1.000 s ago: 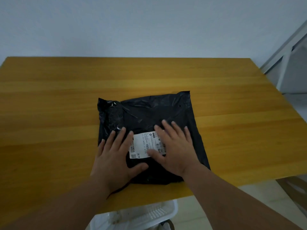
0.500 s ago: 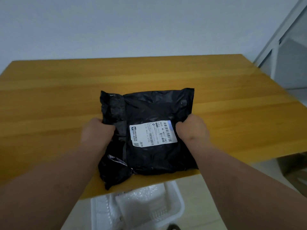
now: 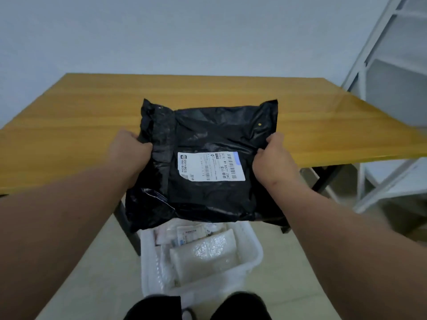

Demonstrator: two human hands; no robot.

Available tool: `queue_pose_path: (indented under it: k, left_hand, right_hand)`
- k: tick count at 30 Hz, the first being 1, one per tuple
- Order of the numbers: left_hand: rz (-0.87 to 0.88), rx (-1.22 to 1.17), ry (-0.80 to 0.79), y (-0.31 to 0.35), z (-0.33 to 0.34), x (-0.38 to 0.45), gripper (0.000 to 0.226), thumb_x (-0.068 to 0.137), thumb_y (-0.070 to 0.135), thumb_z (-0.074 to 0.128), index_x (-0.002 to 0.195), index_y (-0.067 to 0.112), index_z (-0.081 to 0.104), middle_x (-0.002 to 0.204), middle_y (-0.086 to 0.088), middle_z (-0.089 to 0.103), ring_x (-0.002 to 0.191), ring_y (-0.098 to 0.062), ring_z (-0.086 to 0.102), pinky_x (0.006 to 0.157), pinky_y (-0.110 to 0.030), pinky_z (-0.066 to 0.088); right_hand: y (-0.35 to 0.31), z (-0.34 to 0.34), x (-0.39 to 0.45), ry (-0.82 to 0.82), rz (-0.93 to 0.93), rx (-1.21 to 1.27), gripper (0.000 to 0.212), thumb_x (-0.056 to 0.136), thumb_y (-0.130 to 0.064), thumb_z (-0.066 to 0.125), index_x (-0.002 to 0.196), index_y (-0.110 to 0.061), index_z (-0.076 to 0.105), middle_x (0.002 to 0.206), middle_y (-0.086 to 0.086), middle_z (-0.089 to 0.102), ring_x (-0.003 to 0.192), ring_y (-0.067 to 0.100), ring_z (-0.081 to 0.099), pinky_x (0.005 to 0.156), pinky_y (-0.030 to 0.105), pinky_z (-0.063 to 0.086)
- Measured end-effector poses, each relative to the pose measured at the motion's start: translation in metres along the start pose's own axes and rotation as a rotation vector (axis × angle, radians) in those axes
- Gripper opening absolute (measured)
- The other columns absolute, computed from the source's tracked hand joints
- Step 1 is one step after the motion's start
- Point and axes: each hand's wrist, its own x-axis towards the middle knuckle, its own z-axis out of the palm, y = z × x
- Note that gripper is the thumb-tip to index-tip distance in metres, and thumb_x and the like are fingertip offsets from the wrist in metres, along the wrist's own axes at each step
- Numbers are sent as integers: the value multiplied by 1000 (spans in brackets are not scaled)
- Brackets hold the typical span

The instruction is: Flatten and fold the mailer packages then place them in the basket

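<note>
A folded black mailer package [image 3: 208, 135] with a white shipping label [image 3: 210, 166] hangs in the air past the table's near edge, above the basket. My left hand [image 3: 128, 153] grips its left edge and my right hand [image 3: 272, 160] grips its right edge. Below it on the floor stands a white plastic basket [image 3: 254, 255] that holds several white and bubble-wrap mailers [image 3: 205, 252].
The wooden table [image 3: 80, 125] stretches behind the package, with black legs [image 3: 323, 179] below its near edge. A white metal frame [image 3: 379, 93] rises at the right. My knees in dark trousers [image 3: 240, 306] show at the bottom.
My hands went from pressing flat on the package to gripping its two sides. They lifted it off the table and drew it toward me over the basket.
</note>
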Motion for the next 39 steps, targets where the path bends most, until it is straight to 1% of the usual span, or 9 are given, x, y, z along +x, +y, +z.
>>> queue_pose_path:
  k: [5,8,10,15,18,21,25,32,39]
  left_hand:
    - [-54,135,-202,-12,-45,-63,36,89,14,68,74,20,37,83,-9,45,75,-24,47,68,-35,37]
    - [-186,397,-505,-24,-68,-101,20,87,11,73,90,8,54,85,-13,51,66,-24,47,52,-27,37]
    - [-279,525,-606,-42,-74,-114,24,86,10,73,106,3,61,85,-13,53,60,-21,47,45,-24,35]
    - [-323,431,-522,-80,-55,-118,19,87,6,65,105,7,59,94,-17,62,76,-27,60,49,-26,45]
    - [-320,358,-455,-103,-30,-111,31,88,5,58,114,13,44,99,-17,55,83,-28,60,54,-32,52]
    - [-281,420,-415,-126,-1,-97,38,91,5,52,123,15,34,88,-9,49,84,-28,58,62,-36,53]
    - [-275,503,-420,-157,38,-66,20,95,3,42,105,15,31,78,-7,47,69,-22,49,67,-34,44]
    - [-303,546,-592,-203,82,-11,27,94,2,41,95,29,44,96,-2,52,82,-18,48,71,-27,42]
    - [-472,461,-713,-208,112,2,54,100,23,52,149,15,31,79,10,35,76,-16,49,77,-35,52]
  right_hand:
    - [0,-11,-43,-332,87,-97,22,98,-13,45,120,-12,40,103,10,57,80,22,52,62,35,40]
    - [-2,-7,-65,-637,67,-402,23,101,-10,39,115,-2,55,124,17,58,104,30,56,79,33,42]
    - [7,5,-76,-725,46,-547,24,101,-14,40,96,-5,61,116,15,62,94,27,56,74,30,39]
    - [29,31,-87,-645,88,-503,31,100,-11,37,70,-9,45,72,3,42,62,16,41,50,19,30]
    - [41,46,-86,-662,145,-450,13,100,-10,39,99,-7,51,107,12,57,105,30,56,78,24,44]
    - [60,71,-74,-583,269,-348,48,97,-10,48,141,-1,32,136,20,49,120,32,51,84,34,37]
    - [83,112,-43,-595,323,-356,52,96,-11,49,142,-2,28,112,13,50,94,22,43,81,31,36]
    - [110,184,18,-687,343,-358,58,93,-15,49,145,-8,24,104,9,50,94,25,51,82,37,45]
    - [125,204,37,-729,364,-381,72,90,-23,49,153,-19,14,144,15,40,120,37,51,95,43,48]
